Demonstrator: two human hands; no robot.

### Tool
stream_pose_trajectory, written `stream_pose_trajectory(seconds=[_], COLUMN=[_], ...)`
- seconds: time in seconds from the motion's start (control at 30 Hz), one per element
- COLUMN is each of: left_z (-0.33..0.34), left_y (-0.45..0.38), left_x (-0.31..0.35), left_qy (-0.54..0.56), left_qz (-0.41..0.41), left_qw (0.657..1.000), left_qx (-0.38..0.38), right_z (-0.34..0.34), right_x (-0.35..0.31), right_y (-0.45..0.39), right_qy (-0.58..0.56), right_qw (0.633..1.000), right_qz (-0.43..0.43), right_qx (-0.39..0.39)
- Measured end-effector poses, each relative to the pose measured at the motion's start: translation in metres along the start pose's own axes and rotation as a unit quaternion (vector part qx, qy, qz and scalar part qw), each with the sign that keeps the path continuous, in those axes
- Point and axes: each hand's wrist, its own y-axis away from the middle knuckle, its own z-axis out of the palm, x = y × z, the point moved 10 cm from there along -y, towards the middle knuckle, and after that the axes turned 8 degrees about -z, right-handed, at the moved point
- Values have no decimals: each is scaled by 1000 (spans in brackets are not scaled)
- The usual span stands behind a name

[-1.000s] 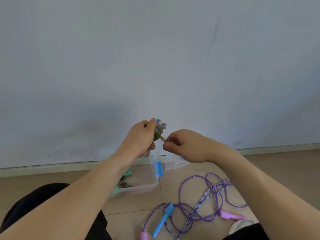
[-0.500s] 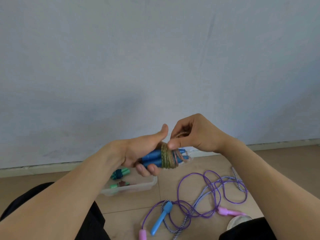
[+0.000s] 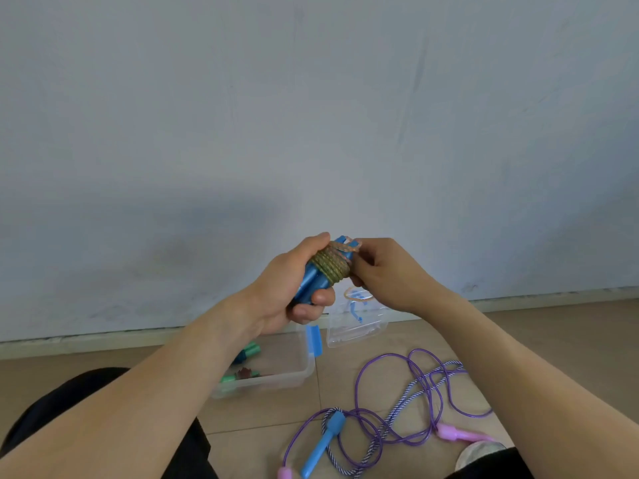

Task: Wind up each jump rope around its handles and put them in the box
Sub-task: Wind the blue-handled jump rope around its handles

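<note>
My left hand (image 3: 292, 286) grips a pair of blue handles (image 3: 311, 281) with an olive multicoloured rope (image 3: 332, 264) wound round them, held up in front of the wall. My right hand (image 3: 383, 271) curls against the right side of the coil and pinches the rope's end near the top. Below on the floor stands the clear plastic box (image 3: 297, 376) with a blue latch, holding a wound rope with green handles (image 3: 242, 373). A purple rope with pink handles (image 3: 415, 402) and a striped rope with a blue handle (image 3: 325, 440) lie tangled on the floor.
The box's clear lid (image 3: 356, 326) lies by the wall with a rubber band (image 3: 359, 295) on it. A white round object (image 3: 479, 451) shows at the lower right. My dark trouser legs (image 3: 93, 409) are at the bottom left. Beige floor tiles (image 3: 262, 416) lie between box and ropes.
The bundle has turned from lying sideways to tilted upright. My right hand moved from on top of the coil to its right side. The view dropped slightly.
</note>
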Motion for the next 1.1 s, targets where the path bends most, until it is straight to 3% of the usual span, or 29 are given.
stream_pose_trajectory(seconds=[0.17, 0.27, 0.43, 0.53, 0.67, 0.77, 0.87, 1.0, 1.1], left_z=[-22, -41, -46, -51, -51, -45, -32, 23, 49], left_y=[-5, -4, 7, 3, -5, -6, -1, 17, 20], left_x=[0, 5, 24, 18, -13, -31, -48, -68, -57], left_qy=[67, 83, -65, -172, -355, -402, -420, -273, -158], left_qz=[24, 32, 94, 47, -108, -163, -203, -233, -181], left_qw=[993, 984, 966, 955, 916, 895, 884, 921, 943], left_qx=[98, 152, 231, 237, 152, 100, 30, -153, -231], right_z=[11, 4, -9, -16, 0, 20, 23, 23, 19], right_x=[1, 0, -13, -12, -8, -10, -15, -5, 4], right_y=[2, 0, 0, 1, 3, 9, 9, 8, 8], right_qy=[56, 81, 111, 143, 146, 67, -35, -169, -280], right_qw=[998, 996, 991, 987, 989, 993, 994, 979, 955], right_qz=[-4, -23, -51, -41, -33, -31, -32, 14, 44], right_qx=[-15, 19, 59, 65, -20, -90, -96, -112, -85])
